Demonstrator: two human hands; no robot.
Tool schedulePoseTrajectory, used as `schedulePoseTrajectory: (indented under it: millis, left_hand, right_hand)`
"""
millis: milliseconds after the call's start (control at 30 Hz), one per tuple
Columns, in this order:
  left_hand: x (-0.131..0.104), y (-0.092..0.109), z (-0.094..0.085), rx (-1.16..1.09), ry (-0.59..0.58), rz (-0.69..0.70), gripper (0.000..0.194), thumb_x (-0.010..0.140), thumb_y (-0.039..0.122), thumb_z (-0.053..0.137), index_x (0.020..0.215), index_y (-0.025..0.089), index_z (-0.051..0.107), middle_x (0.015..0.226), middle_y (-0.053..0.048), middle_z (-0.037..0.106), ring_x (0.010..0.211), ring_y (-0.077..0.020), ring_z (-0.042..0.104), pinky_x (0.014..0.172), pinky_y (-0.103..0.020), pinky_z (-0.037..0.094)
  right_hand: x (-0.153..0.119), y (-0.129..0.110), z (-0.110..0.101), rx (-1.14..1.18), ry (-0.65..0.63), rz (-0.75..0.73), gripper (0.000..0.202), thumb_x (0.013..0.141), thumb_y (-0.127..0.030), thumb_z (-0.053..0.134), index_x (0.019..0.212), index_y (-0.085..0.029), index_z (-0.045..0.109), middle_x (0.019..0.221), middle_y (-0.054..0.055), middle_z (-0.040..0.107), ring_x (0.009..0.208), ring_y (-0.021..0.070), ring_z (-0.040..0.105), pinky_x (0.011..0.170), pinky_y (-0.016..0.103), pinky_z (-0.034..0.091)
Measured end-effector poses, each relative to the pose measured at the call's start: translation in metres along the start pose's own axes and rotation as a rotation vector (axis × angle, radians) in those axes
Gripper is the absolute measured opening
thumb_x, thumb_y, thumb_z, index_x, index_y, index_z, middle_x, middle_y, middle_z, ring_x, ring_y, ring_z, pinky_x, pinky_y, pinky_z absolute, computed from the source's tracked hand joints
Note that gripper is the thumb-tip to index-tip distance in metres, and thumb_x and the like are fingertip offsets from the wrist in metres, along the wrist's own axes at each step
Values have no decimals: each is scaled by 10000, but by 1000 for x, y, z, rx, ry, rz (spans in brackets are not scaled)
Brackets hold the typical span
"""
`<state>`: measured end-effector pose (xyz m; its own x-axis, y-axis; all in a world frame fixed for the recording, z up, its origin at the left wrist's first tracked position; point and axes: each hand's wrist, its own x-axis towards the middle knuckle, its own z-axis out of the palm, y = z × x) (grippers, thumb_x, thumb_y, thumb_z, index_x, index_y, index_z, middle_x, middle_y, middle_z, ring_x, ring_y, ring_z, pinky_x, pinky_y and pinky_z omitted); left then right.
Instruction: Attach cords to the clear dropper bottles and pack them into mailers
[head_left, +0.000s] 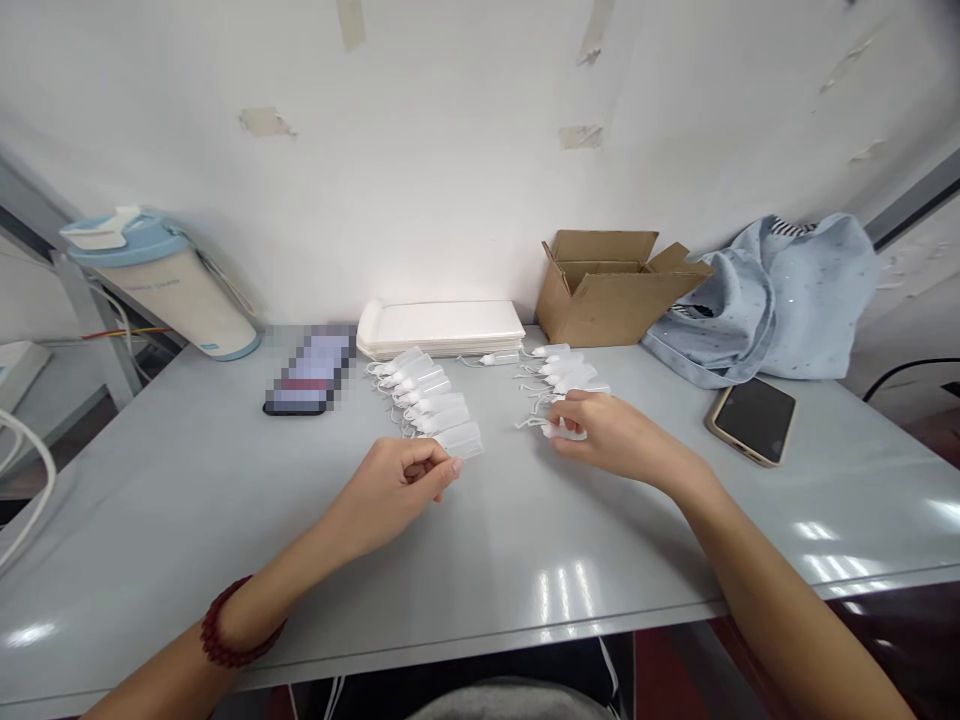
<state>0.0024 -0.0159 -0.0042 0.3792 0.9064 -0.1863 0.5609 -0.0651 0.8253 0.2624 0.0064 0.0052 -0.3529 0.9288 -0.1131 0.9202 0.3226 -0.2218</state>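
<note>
My right hand [611, 430] is at the near end of the right-hand row of capped tubes [575, 378]. Thumb and fingertips stand around one tube [574, 434] at its capped end; whether I'm squeezing it or only touching, I cannot tell. My left hand [405, 490] is curled, thumb and forefinger tips pressed together at the edge of the nearest tube [460, 439] in the left-hand row; I can't tell whether that edge is caught between them. I judge the step in hand to be handling these tubes one at a time at the near ends of both rows. The next move, I'd say, calls for a light pinch and care that the cords don't snag.

The tubes are translucent, smooth plastic with white tops and thin pale cords trailing left. One lone tube [500, 358] lies between the rows, just in front of a flat white stack [450, 322] with soft, rounded edges. Behind the right row stands a matte cardboard box [619, 308], flaps up, beside a slouching pale-blue cloth bag [817, 300]. The grey tabletop [517, 560] is glossy, throwing back bright streaks; my dark red bracelet [217, 640] looks beaded or braided.
</note>
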Motion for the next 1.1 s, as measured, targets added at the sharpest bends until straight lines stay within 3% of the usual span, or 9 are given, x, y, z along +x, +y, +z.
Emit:
schedulePoseTrajectory:
  millis: [167, 433, 600, 800, 933, 1100]
  left_hand:
    - [0, 1, 0, 8, 2, 6, 332, 831, 407, 488, 595, 179, 537, 564, 17, 538, 492, -104, 414, 447, -210, 322]
    - [0, 0, 1, 11, 6, 10, 337, 827, 418, 488, 592, 180, 528, 568, 17, 537, 493, -104, 426, 441, -205, 346]
    - [1, 0, 1, -2, 0, -1, 340, 828, 417, 493, 588, 178, 519, 563, 21, 526, 485, -98, 421, 436, -200, 349]
    - [0, 1, 0, 6, 3, 8, 345, 834, 415, 487, 585, 178, 516, 560, 22, 527, 483, -98, 425, 443, -201, 353]
    - [0, 1, 1, 5, 8, 3, 346, 829, 427, 490, 592, 177, 525, 565, 21, 535, 463, -96, 428, 448, -209, 365]
    - [0, 2, 0, -49, 35, 2, 277, 838, 432, 500, 838, 189, 634, 633, 15, 582, 496, -107, 476, 487, -217, 401]
  right_hand:
    - [1, 1, 4, 46, 49, -34, 104, 780, -197, 504, 795, -177, 605, 778, 44, 611, 661, 162, 560, 581, 254, 361]
    - [0, 2, 7, 256, 101, -44, 381, 784, -226, 523, 1159, -192, 471, 799, 14, 626, 673, 158, 563, 611, 266, 425]
    - [-3, -4, 2, 481, 125, -81, 379, 771, -219, 555, 1136, -230, 452, 827, 4, 609, 763, 161, 580, 689, 287, 474]
    - [-2, -6, 4, 730, 125, -29, 341, 781, -184, 534, 1103, -242, 439, 894, 11, 572, 677, 125, 584, 589, 256, 477]
    - [-2, -7, 4, 815, 89, -82, 318, 791, -175, 532, 1093, -231, 448, 862, 10, 579, 689, 125, 568, 589, 253, 467]
    - [-6, -18, 1, 841, -41, -169, 253, 805, -183, 533, 1051, -222, 485, 853, 10, 595, 730, 132, 574, 584, 242, 443]
